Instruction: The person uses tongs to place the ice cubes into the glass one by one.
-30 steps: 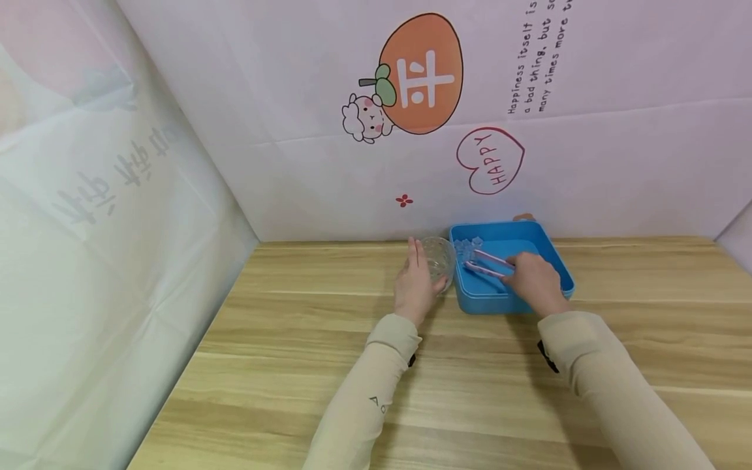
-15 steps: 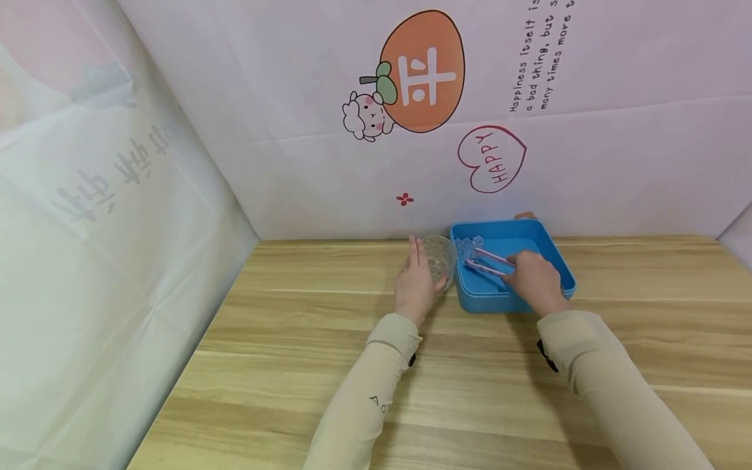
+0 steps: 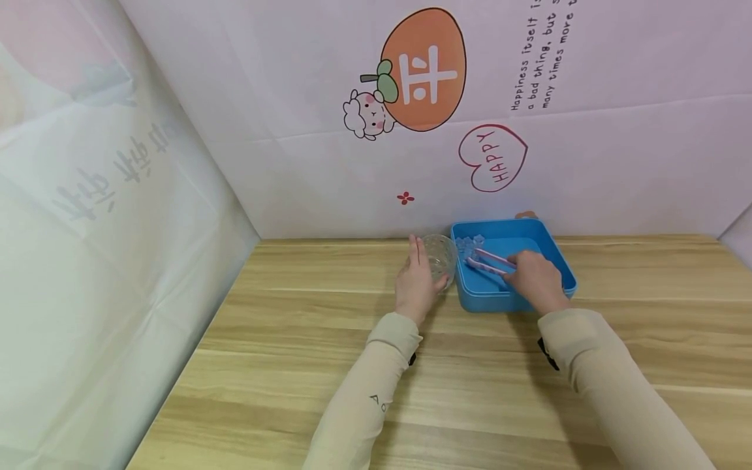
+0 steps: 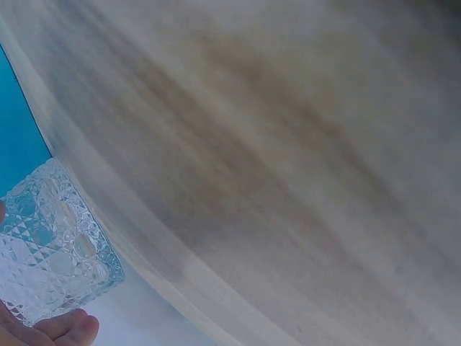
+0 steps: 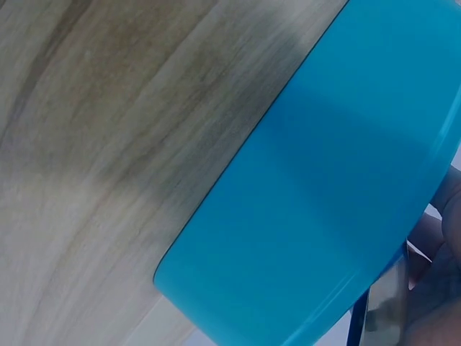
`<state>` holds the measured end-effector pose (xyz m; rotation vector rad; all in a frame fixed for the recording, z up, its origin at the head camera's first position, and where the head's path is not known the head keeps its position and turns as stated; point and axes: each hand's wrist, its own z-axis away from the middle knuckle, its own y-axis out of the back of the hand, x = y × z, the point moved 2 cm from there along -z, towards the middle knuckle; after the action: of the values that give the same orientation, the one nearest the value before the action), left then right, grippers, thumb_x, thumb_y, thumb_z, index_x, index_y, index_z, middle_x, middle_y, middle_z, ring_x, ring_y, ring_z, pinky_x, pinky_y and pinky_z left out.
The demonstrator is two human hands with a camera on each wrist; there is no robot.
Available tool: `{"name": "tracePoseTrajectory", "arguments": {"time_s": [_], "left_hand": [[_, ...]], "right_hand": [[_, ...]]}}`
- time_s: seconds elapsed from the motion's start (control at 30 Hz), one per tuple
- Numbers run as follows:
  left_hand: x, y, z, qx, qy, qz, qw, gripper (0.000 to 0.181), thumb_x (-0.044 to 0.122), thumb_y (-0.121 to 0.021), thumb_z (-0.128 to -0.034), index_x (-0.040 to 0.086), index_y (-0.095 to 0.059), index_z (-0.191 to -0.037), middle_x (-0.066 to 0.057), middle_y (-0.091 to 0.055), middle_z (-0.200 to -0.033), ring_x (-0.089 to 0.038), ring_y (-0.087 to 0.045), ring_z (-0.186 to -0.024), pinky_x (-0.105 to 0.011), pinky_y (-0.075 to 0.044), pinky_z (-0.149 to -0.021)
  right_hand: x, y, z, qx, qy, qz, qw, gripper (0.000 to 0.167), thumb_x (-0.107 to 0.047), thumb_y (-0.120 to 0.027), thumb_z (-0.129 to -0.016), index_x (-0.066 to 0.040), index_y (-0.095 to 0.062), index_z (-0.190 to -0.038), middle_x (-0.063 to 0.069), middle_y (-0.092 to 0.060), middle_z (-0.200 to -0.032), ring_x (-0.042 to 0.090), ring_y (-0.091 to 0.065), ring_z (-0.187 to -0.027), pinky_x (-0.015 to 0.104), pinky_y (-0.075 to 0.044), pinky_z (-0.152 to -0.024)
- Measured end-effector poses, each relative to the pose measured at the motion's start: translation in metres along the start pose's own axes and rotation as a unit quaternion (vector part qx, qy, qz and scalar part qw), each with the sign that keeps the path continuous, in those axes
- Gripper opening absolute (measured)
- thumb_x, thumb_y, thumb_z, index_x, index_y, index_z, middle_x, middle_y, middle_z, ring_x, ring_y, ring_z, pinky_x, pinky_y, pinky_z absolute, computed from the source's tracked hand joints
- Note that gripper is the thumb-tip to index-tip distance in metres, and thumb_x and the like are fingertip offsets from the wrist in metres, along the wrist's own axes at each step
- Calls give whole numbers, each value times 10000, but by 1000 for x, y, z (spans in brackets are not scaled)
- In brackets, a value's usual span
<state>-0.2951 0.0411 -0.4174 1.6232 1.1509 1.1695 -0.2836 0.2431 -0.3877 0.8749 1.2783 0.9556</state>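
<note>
In the head view, my left hand [image 3: 415, 284] holds a clear glass cup [image 3: 440, 258], with the fingers along its left side and the thumb at its near side. Its cut diamond pattern shows in the left wrist view, where the glass [image 4: 61, 249] has fingertips below it. My right hand [image 3: 536, 281] grips pink tongs [image 3: 493, 266] over a blue box [image 3: 493, 303]. The tongs' tips lie apart, beside several small clear, pale-blue pieces [image 3: 464, 246] in the box's far left corner. Whether a piece is between the tips, I cannot tell. The right wrist view mostly shows the box wall [image 5: 302, 202].
The glass stands close against the left side of the box on a wood-grain table [image 3: 294, 339]. A white printed sheet [image 3: 317, 183] hangs right behind both. Another white sheet [image 3: 147, 261] borders the table on the left.
</note>
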Motion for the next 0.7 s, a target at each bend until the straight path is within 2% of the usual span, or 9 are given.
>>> {"name": "tracePoseTrajectory", "arguments": {"time_s": [0.27, 0.7], "left_hand": [[1, 2, 2, -71, 36, 65, 9999, 909, 503, -629, -873, 35, -196, -1520, -103, -198, -1605, -165, -572, -1212, -267, -530, -878], [0, 3, 3, 9, -32, 79, 10000, 909, 504, -618, -880, 21, -189, -1519, -116, -196, -1603, -178, -548, -1252, -277, -517, -920]], "right_hand": [[0, 1, 0, -198, -86, 8, 9998, 473, -205, -610, -927, 111, -532, -1269, 338, -568, -1200, 391, -570, -916, 469, -526, -731], [2, 2, 3, 105, 190, 72, 9997, 409, -179, -623, -912, 108, -594, -1202, 317, -620, -1129, 344, -583, -824, 422, -519, -663]]}}
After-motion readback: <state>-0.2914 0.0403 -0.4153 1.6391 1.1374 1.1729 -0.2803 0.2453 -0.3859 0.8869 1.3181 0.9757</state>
